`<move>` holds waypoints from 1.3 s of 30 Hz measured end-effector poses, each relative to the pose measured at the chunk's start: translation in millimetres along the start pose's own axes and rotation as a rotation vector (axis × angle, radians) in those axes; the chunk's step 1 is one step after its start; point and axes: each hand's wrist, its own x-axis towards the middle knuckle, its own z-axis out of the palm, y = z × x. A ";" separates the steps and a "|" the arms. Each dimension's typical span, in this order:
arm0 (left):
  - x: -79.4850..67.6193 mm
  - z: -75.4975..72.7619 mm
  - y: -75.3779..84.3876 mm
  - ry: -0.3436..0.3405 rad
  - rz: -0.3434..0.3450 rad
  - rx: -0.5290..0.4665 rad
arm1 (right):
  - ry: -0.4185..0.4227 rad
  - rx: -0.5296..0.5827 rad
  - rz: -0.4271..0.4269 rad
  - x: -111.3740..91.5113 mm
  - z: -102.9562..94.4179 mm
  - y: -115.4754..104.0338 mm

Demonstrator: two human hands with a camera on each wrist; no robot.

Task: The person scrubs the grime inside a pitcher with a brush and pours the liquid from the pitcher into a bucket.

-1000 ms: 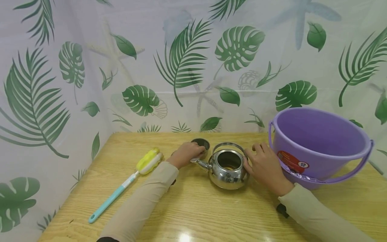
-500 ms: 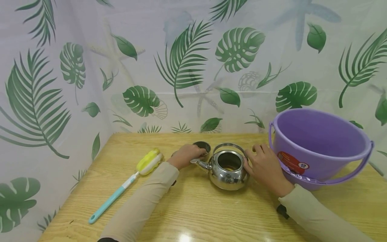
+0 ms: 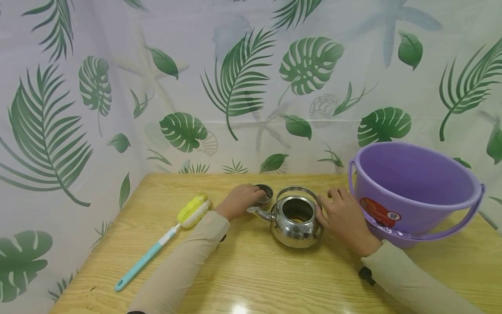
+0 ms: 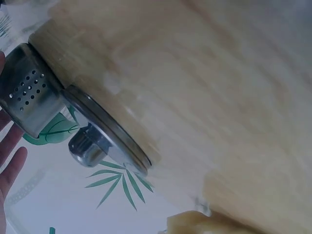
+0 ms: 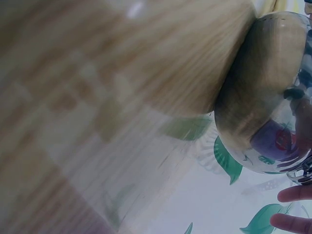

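Observation:
A shiny steel teapot (image 3: 296, 233), lidless, sits upright mid-table with its spout to the left and its hoop handle raised. At its right side my right hand (image 3: 345, 218) has thumb and forefinger at the handle's base, with other fingers (image 5: 292, 223) held off the body. My left hand (image 3: 239, 201) holds the rim of a perforated steel tea strainer (image 3: 266, 197), which stands left of the teapot. Beside the strainer in the left wrist view lies the round teapot lid (image 4: 109, 134) with its knob; the left hand mostly hides it from the head view.
A sponge bottle brush (image 3: 192, 213) with a turquoise handle lies on the wooden table (image 3: 251, 279) at left. The large purple bucket (image 3: 408, 213) stands right of my right hand. A leaf-printed cloth (image 3: 251, 144) hangs behind the table.
The strainer has tipped from tilted to upright, so its perforated inside now shows. My left hand has shifted slightly left. My right hand and the teapot have stayed in place.

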 end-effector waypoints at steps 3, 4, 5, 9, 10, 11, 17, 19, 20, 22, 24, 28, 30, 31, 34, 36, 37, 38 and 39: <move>-0.2 -2.0 -0.3 -0.017 -0.032 0.001 | -0.004 0.001 0.002 -0.1 -0.6 0.0; -0.3 -2.6 -0.5 -0.019 -0.039 0.000 | -0.005 0.002 0.003 0.0 -0.8 0.0; -0.5 -3.4 -0.8 -0.014 -0.042 -0.001 | -0.006 0.003 0.003 0.1 -0.8 0.2; -2.8 -6.3 -2.0 0.028 -0.051 -0.011 | -0.010 0.005 0.002 0.2 -0.9 0.6; -3.7 -6.7 -2.5 0.039 -0.053 -0.006 | -0.010 0.005 0.001 0.1 -1.1 0.6; -4.4 -7.1 -2.9 0.051 -0.056 -0.006 | -0.010 0.006 0.001 0.0 -1.3 0.6; -6.3 -5.3 -6.4 0.052 -0.106 -0.008 | -0.011 0.008 0.006 -0.4 -2.9 -0.9; -7.1 -4.7 -7.6 0.046 -0.123 -0.007 | -0.011 0.009 0.007 -0.5 -3.2 -1.4; -7.8 -5.2 -8.0 0.045 -0.127 -0.006 | -0.010 0.010 0.007 -0.6 -3.3 -1.6; -9.5 -6.9 -8.7 0.045 -0.130 -0.006 | -0.010 0.011 0.007 -0.7 -3.4 -1.8; -11.6 -9.2 -9.4 0.042 -0.133 -0.005 | -0.011 0.013 0.007 -1.0 -3.4 -2.0; -17.0 -14.4 -11.0 0.045 -0.143 -0.017 | -0.011 0.012 0.008 -1.0 -3.9 -2.2; -20.3 -16.2 -12.2 0.053 -0.148 -0.016 | -0.013 0.012 0.008 -0.7 -4.1 -2.1; -21.9 -17.0 -12.9 0.059 -0.150 -0.015 | -0.014 0.012 0.008 -0.4 -4.1 -2.0; -26.8 -19.9 -14.8 0.068 -0.159 0.002 | -0.015 0.014 0.007 0.2 -3.7 -2.0; -30.5 -21.8 -16.1 0.074 -0.168 0.014 | -0.015 0.011 0.005 0.9 -4.0 -2.2; -32.4 -22.6 -16.7 0.078 -0.174 0.020 | -0.016 0.010 0.004 1.2 -4.0 -2.4; -34.7 -23.9 -17.0 0.074 -0.183 0.025 | -0.018 0.010 0.004 1.4 -3.9 -2.6; -36.9 -25.4 -17.0 0.072 -0.192 0.028 | -0.019 0.009 0.003 1.5 -3.5 -2.6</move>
